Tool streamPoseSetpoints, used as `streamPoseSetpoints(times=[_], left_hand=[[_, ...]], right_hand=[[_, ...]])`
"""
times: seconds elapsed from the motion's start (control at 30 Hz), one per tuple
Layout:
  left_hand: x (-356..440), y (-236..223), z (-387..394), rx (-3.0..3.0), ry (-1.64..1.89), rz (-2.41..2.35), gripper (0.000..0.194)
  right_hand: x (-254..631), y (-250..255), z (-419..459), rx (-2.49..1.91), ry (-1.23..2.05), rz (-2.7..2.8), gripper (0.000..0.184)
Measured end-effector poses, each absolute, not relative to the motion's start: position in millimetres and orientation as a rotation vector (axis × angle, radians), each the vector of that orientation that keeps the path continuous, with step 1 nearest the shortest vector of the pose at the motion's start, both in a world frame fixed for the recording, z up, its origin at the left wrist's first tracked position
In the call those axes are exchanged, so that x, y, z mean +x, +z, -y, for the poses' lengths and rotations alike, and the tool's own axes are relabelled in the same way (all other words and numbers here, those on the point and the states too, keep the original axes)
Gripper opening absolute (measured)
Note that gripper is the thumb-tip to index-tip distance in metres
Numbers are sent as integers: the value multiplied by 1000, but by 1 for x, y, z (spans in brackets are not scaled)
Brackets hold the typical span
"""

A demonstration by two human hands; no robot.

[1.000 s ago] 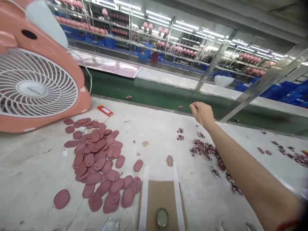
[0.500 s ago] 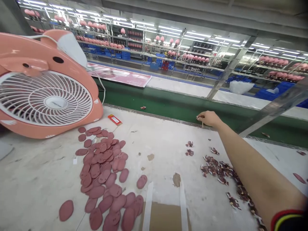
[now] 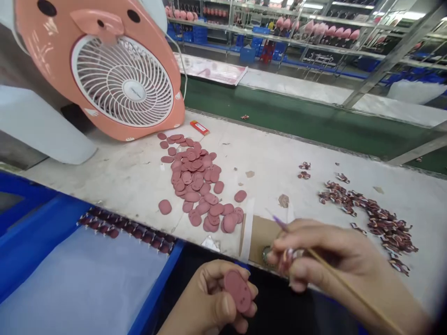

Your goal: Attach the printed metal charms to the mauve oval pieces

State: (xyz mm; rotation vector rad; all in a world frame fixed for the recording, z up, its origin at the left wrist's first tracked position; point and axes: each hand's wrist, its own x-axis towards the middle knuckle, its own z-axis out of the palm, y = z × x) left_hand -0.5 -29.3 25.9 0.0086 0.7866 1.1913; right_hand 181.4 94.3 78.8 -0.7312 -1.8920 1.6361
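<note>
Left hand (image 3: 213, 300) grasping one pink disc (image 3: 237, 291), just off near edge of counter (image 3: 115, 179). Right hand (image 3: 335, 251) pinching one small piece (image 3: 288, 258) plus one thin brush (image 3: 280, 223). Risk: shared grip could let piece slip or brush tip smear disc. Counts: one bottle cap (image 3: 266, 255), one fan (image 3: 134, 90); heaped discs (image 3: 199, 177), heaped pieces (image 3: 380, 216) overlap, uncountable.

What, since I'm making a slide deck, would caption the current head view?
Left hand holding a reddish oval disc; right hand holding a thin stick and a small piece.
</note>
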Motion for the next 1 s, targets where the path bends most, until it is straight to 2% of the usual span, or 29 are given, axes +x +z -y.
streamPoseSetpoints(times=[0.1,0.27,0.43,0.83,1.0], left_hand=[[-1,26,35,32,1182,-764,35],[0,19,38,74,1146,-762,33],[1,21,39,44,1123,-780,31],[1,12,37,6,1090,-750,26],[3,12,38,-19,1082,-762,26]], right_hand=[[173,68,-70,-680,1536,1934,22],[172,61,-61,-766,1498,1993,18],[172,63,-58,-710,1401,2087,28],[166,69,-63,-614,1353,2183,21],[165,69,-65,-612,1354,2218,27]])
